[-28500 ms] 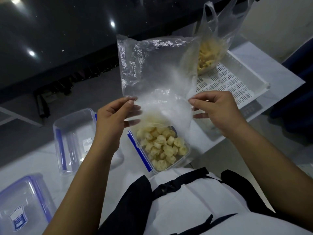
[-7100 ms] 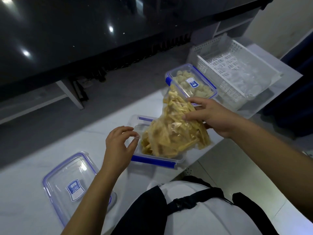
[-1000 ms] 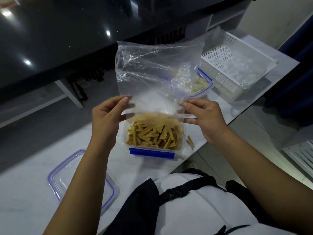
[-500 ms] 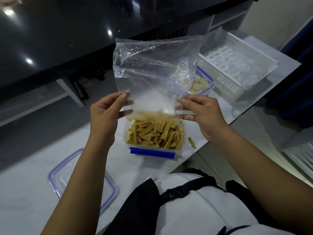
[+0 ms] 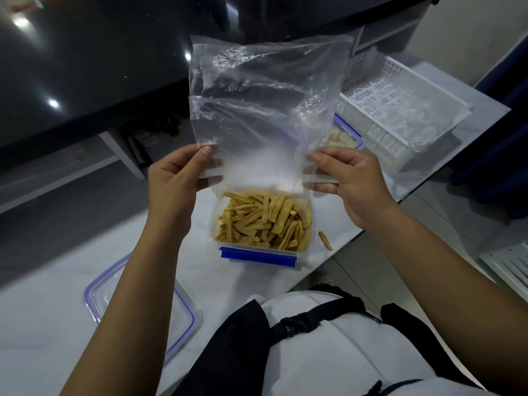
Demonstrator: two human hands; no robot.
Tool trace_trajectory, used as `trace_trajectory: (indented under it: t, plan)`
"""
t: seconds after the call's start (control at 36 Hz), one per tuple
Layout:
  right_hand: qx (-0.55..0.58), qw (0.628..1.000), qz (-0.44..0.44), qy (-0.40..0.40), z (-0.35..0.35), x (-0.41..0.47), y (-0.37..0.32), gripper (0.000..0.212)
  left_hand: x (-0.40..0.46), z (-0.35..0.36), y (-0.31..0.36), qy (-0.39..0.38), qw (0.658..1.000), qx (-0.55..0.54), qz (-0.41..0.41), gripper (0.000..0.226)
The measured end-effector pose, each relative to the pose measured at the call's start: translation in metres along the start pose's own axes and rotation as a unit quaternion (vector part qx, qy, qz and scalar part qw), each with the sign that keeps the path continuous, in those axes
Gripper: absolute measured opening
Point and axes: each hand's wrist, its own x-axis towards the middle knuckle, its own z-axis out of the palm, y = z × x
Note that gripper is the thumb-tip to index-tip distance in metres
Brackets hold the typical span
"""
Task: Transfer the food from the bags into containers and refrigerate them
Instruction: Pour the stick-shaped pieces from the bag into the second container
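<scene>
Lifted slightly higher than before, bag [image 5: 265, 110] is hanging empty above container [image 5: 258, 254], pinched by left hand [image 5: 174, 184] and right hand [image 5: 347, 181]. Strips [image 5: 263, 221] are filling container; one stray strip [image 5: 325, 240] is lying just beside it.

No legible text, label, brand, number or sign appears anywhere in view. The clear plastic bag [image 5: 265, 110] carries no print. The open container [image 5: 258, 254] shows only a plain blue clip. The lid [image 5: 97, 295] on the table has a blue rim and no readable label. The closed container [image 5: 347, 135] is mostly hidden behind the bag.
</scene>
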Motion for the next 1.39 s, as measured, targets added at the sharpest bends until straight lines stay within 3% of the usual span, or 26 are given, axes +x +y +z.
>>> trace_trajectory:
  t: [0.53, 0.69, 0.83, 0.97, 1.22, 1.39]
  plan:
    - [-0.041, 0.999, 0.005, 0.014, -0.012, 0.007, -0.002, 0.009, 0.010, 0.009, 0.007, -0.021, 0.999, 0.027, 0.007, 0.015]
    - [-0.030, 0.999, -0.041, -0.012, -0.025, 0.012, -0.009, 0.007, 0.015, 0.009, 0.010, -0.014, 0.999, 0.020, 0.038, 0.016]
    - [-0.065, 0.997, 0.021, 0.027, -0.030, 0.021, 0.003, 0.012, 0.029, 0.019, -0.007, -0.004, 0.997, 0.066, -0.045, 0.009]
    - [-0.060, 0.998, 0.002, 0.018, -0.044, 0.020, 0.000, 0.016, 0.033, 0.029, -0.013, -0.035, 0.997, 0.066, -0.029, 0.009]
    - [-0.105, 0.988, -0.041, 0.108, -0.100, 0.041, -0.013, 0.003, 0.055, 0.087, -0.012, -0.055, 0.997, 0.059, -0.015, 0.002]
    - [-0.196, 0.959, -0.120, 0.168, -0.163, 0.066, -0.026, 0.010, 0.078, 0.153, -0.016, -0.087, 0.993, 0.077, 0.027, 0.010]
